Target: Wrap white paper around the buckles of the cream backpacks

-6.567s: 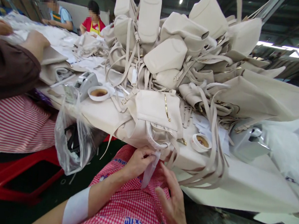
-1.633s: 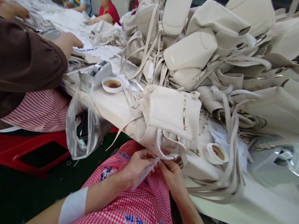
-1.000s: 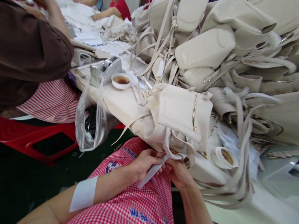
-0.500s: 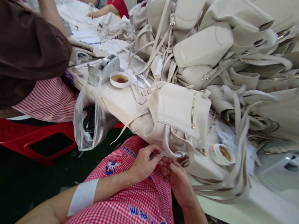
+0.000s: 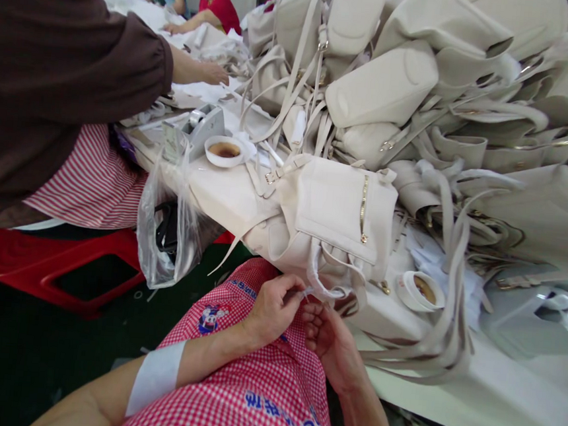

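A cream leather backpack (image 5: 339,204) with a gold zipper lies at the table's front edge, its handles towards me. White wrapping film (image 5: 318,279) covers one handle, and a thin loose end of it runs to my fingers. My left hand (image 5: 275,308) is closed, pinching that film end between thumb and fingertips just left of the handle. Close beside it, below the handle, my right hand (image 5: 330,340) has its fingers curled in. Whatever its fingertips may hold is too small to make out.
Cream bags (image 5: 385,82) are heaped behind and to the right. Bowls of brown liquid stand left (image 5: 224,151) and right (image 5: 421,291). A tape dispenser (image 5: 205,126), a hanging plastic bag (image 5: 170,229) and a red stool (image 5: 60,266) are at left, beside a co-worker's brown sleeve (image 5: 78,69).
My right hand has drawn slightly away from my left, its fingers curling in. My left hand keeps its pinch. The co-worker's arm at left has reached down and forward over the table.
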Demonstrator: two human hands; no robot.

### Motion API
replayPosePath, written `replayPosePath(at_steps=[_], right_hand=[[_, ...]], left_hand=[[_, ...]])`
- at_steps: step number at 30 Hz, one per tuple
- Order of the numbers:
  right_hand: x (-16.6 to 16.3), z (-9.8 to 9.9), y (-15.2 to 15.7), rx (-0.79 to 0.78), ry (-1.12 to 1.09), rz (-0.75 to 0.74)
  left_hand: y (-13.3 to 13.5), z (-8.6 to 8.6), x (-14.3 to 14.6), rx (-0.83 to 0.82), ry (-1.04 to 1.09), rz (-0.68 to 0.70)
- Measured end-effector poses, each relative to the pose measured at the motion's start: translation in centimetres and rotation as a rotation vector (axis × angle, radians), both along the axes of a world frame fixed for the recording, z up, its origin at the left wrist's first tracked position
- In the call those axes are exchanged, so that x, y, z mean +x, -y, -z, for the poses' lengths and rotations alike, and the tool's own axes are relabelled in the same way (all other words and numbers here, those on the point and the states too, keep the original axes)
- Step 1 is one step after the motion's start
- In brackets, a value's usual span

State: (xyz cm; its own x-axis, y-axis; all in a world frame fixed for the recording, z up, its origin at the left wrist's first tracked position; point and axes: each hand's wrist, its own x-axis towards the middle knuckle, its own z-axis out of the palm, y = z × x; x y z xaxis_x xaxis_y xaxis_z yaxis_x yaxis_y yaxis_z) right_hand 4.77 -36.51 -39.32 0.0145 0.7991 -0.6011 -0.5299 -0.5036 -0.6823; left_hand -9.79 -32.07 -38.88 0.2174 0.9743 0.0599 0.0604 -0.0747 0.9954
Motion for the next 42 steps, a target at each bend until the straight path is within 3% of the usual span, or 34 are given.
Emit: replayPosePath(at_steps=[2,7,13,16,20,24,28,42], right_hand=[[-0.3,0.0,0.0,-0.002,-0.017,-0.042],[-0.6,0.4,0.1,0.14,0.063,0.074],[0.2,0.8,-0.1,0.285,0.295,-0.041],[0.4,1.5,-0.4,0.291,0.267,-0.047],[0.7,2.0,-0.4,0.17,0.029,-0.025],[0.9,1.7,-0.3,0.021,-0.39,-0.083],[0.7,1.8,-0.7,-0.038,-0.65,-0.047],[0.7,1.6,-0.6,0.036,-0.632,-0.002]], left_hand=[[0.0,0.0,0.0,0.009,-0.017,0.001],[-0.1,0.1,0.1,-0.041,0.049,0.001],[-0.6,0.8,0.6,-0.525,0.468,0.034],[-0.7,1.0,0.7,-0.646,0.565,0.053],[-0.8,0.7,0.5,-0.54,0.519,0.01],[-0.8,0.4,0.4,-0.377,0.373,-0.003],[-0.8,0.4,0.3,-0.412,0.347,0.049],[-0.7,1.8,0.8,-0.303,0.28,-0.013]])
